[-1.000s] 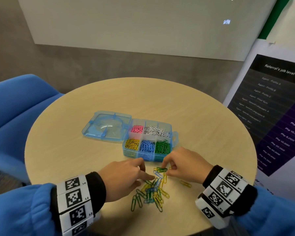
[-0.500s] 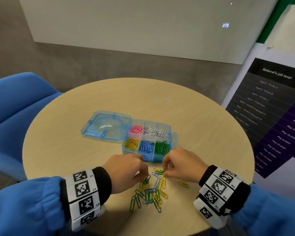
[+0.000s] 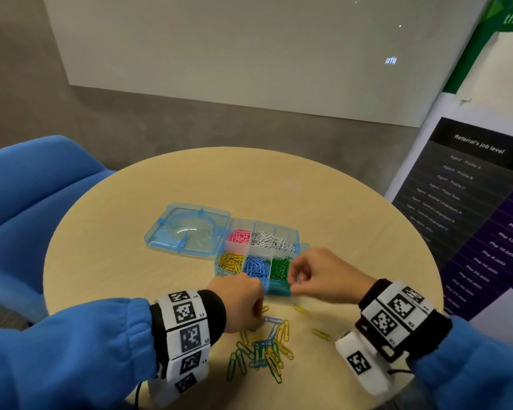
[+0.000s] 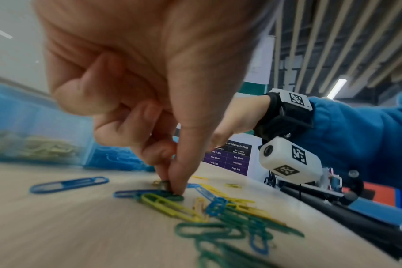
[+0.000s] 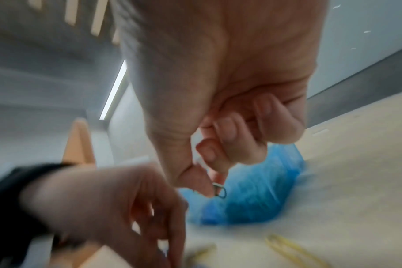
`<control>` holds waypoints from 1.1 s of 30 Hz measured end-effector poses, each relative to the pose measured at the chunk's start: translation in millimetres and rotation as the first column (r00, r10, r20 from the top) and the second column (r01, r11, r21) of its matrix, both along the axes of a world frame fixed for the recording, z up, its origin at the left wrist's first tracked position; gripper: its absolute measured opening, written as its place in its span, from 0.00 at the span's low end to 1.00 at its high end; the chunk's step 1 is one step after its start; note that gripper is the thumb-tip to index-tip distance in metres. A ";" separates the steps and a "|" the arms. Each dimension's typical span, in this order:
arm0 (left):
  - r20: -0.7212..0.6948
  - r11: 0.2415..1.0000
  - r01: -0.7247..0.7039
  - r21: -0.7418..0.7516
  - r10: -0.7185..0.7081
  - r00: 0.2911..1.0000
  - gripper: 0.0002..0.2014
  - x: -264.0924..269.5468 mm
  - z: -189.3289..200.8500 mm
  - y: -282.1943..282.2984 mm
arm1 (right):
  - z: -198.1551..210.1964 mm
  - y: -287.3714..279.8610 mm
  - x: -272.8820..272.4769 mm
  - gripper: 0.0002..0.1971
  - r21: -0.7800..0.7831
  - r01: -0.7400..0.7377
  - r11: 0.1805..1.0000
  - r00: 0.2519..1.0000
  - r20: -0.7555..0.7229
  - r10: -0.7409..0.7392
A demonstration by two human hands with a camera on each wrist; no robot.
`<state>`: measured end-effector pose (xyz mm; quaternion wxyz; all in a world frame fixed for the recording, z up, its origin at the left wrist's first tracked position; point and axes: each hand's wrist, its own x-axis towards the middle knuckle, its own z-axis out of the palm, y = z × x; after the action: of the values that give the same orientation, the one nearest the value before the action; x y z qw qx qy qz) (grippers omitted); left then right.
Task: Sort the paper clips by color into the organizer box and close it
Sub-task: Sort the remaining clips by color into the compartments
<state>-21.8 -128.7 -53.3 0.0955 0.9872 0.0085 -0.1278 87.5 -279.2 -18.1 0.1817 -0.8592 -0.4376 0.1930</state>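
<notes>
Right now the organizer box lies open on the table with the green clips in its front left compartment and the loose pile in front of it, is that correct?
Not quite. The head view shows the green clips in the front right compartment of the organizer box; the front left one holds the yellow clips. The rest stands: the box lies open on the table with the loose pile in front of it.

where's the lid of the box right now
In the head view the lid lies open and flat on the table, hinged to the left side of the box, beside the pink clips.
</notes>
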 end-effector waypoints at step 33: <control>-0.064 0.992 -0.066 0.105 0.073 0.995 0.33 -57.0 -9.0 10.7 | -42.5 -18.7 -73.5 0.18 -0.118 -0.107 0.987 0.989 0.090 0.117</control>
<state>-78.8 -118.0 -62.3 0.0487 0.9850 0.0527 -0.1570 14.0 -297.9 -60.5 0.1005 -0.8505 -0.4819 0.1854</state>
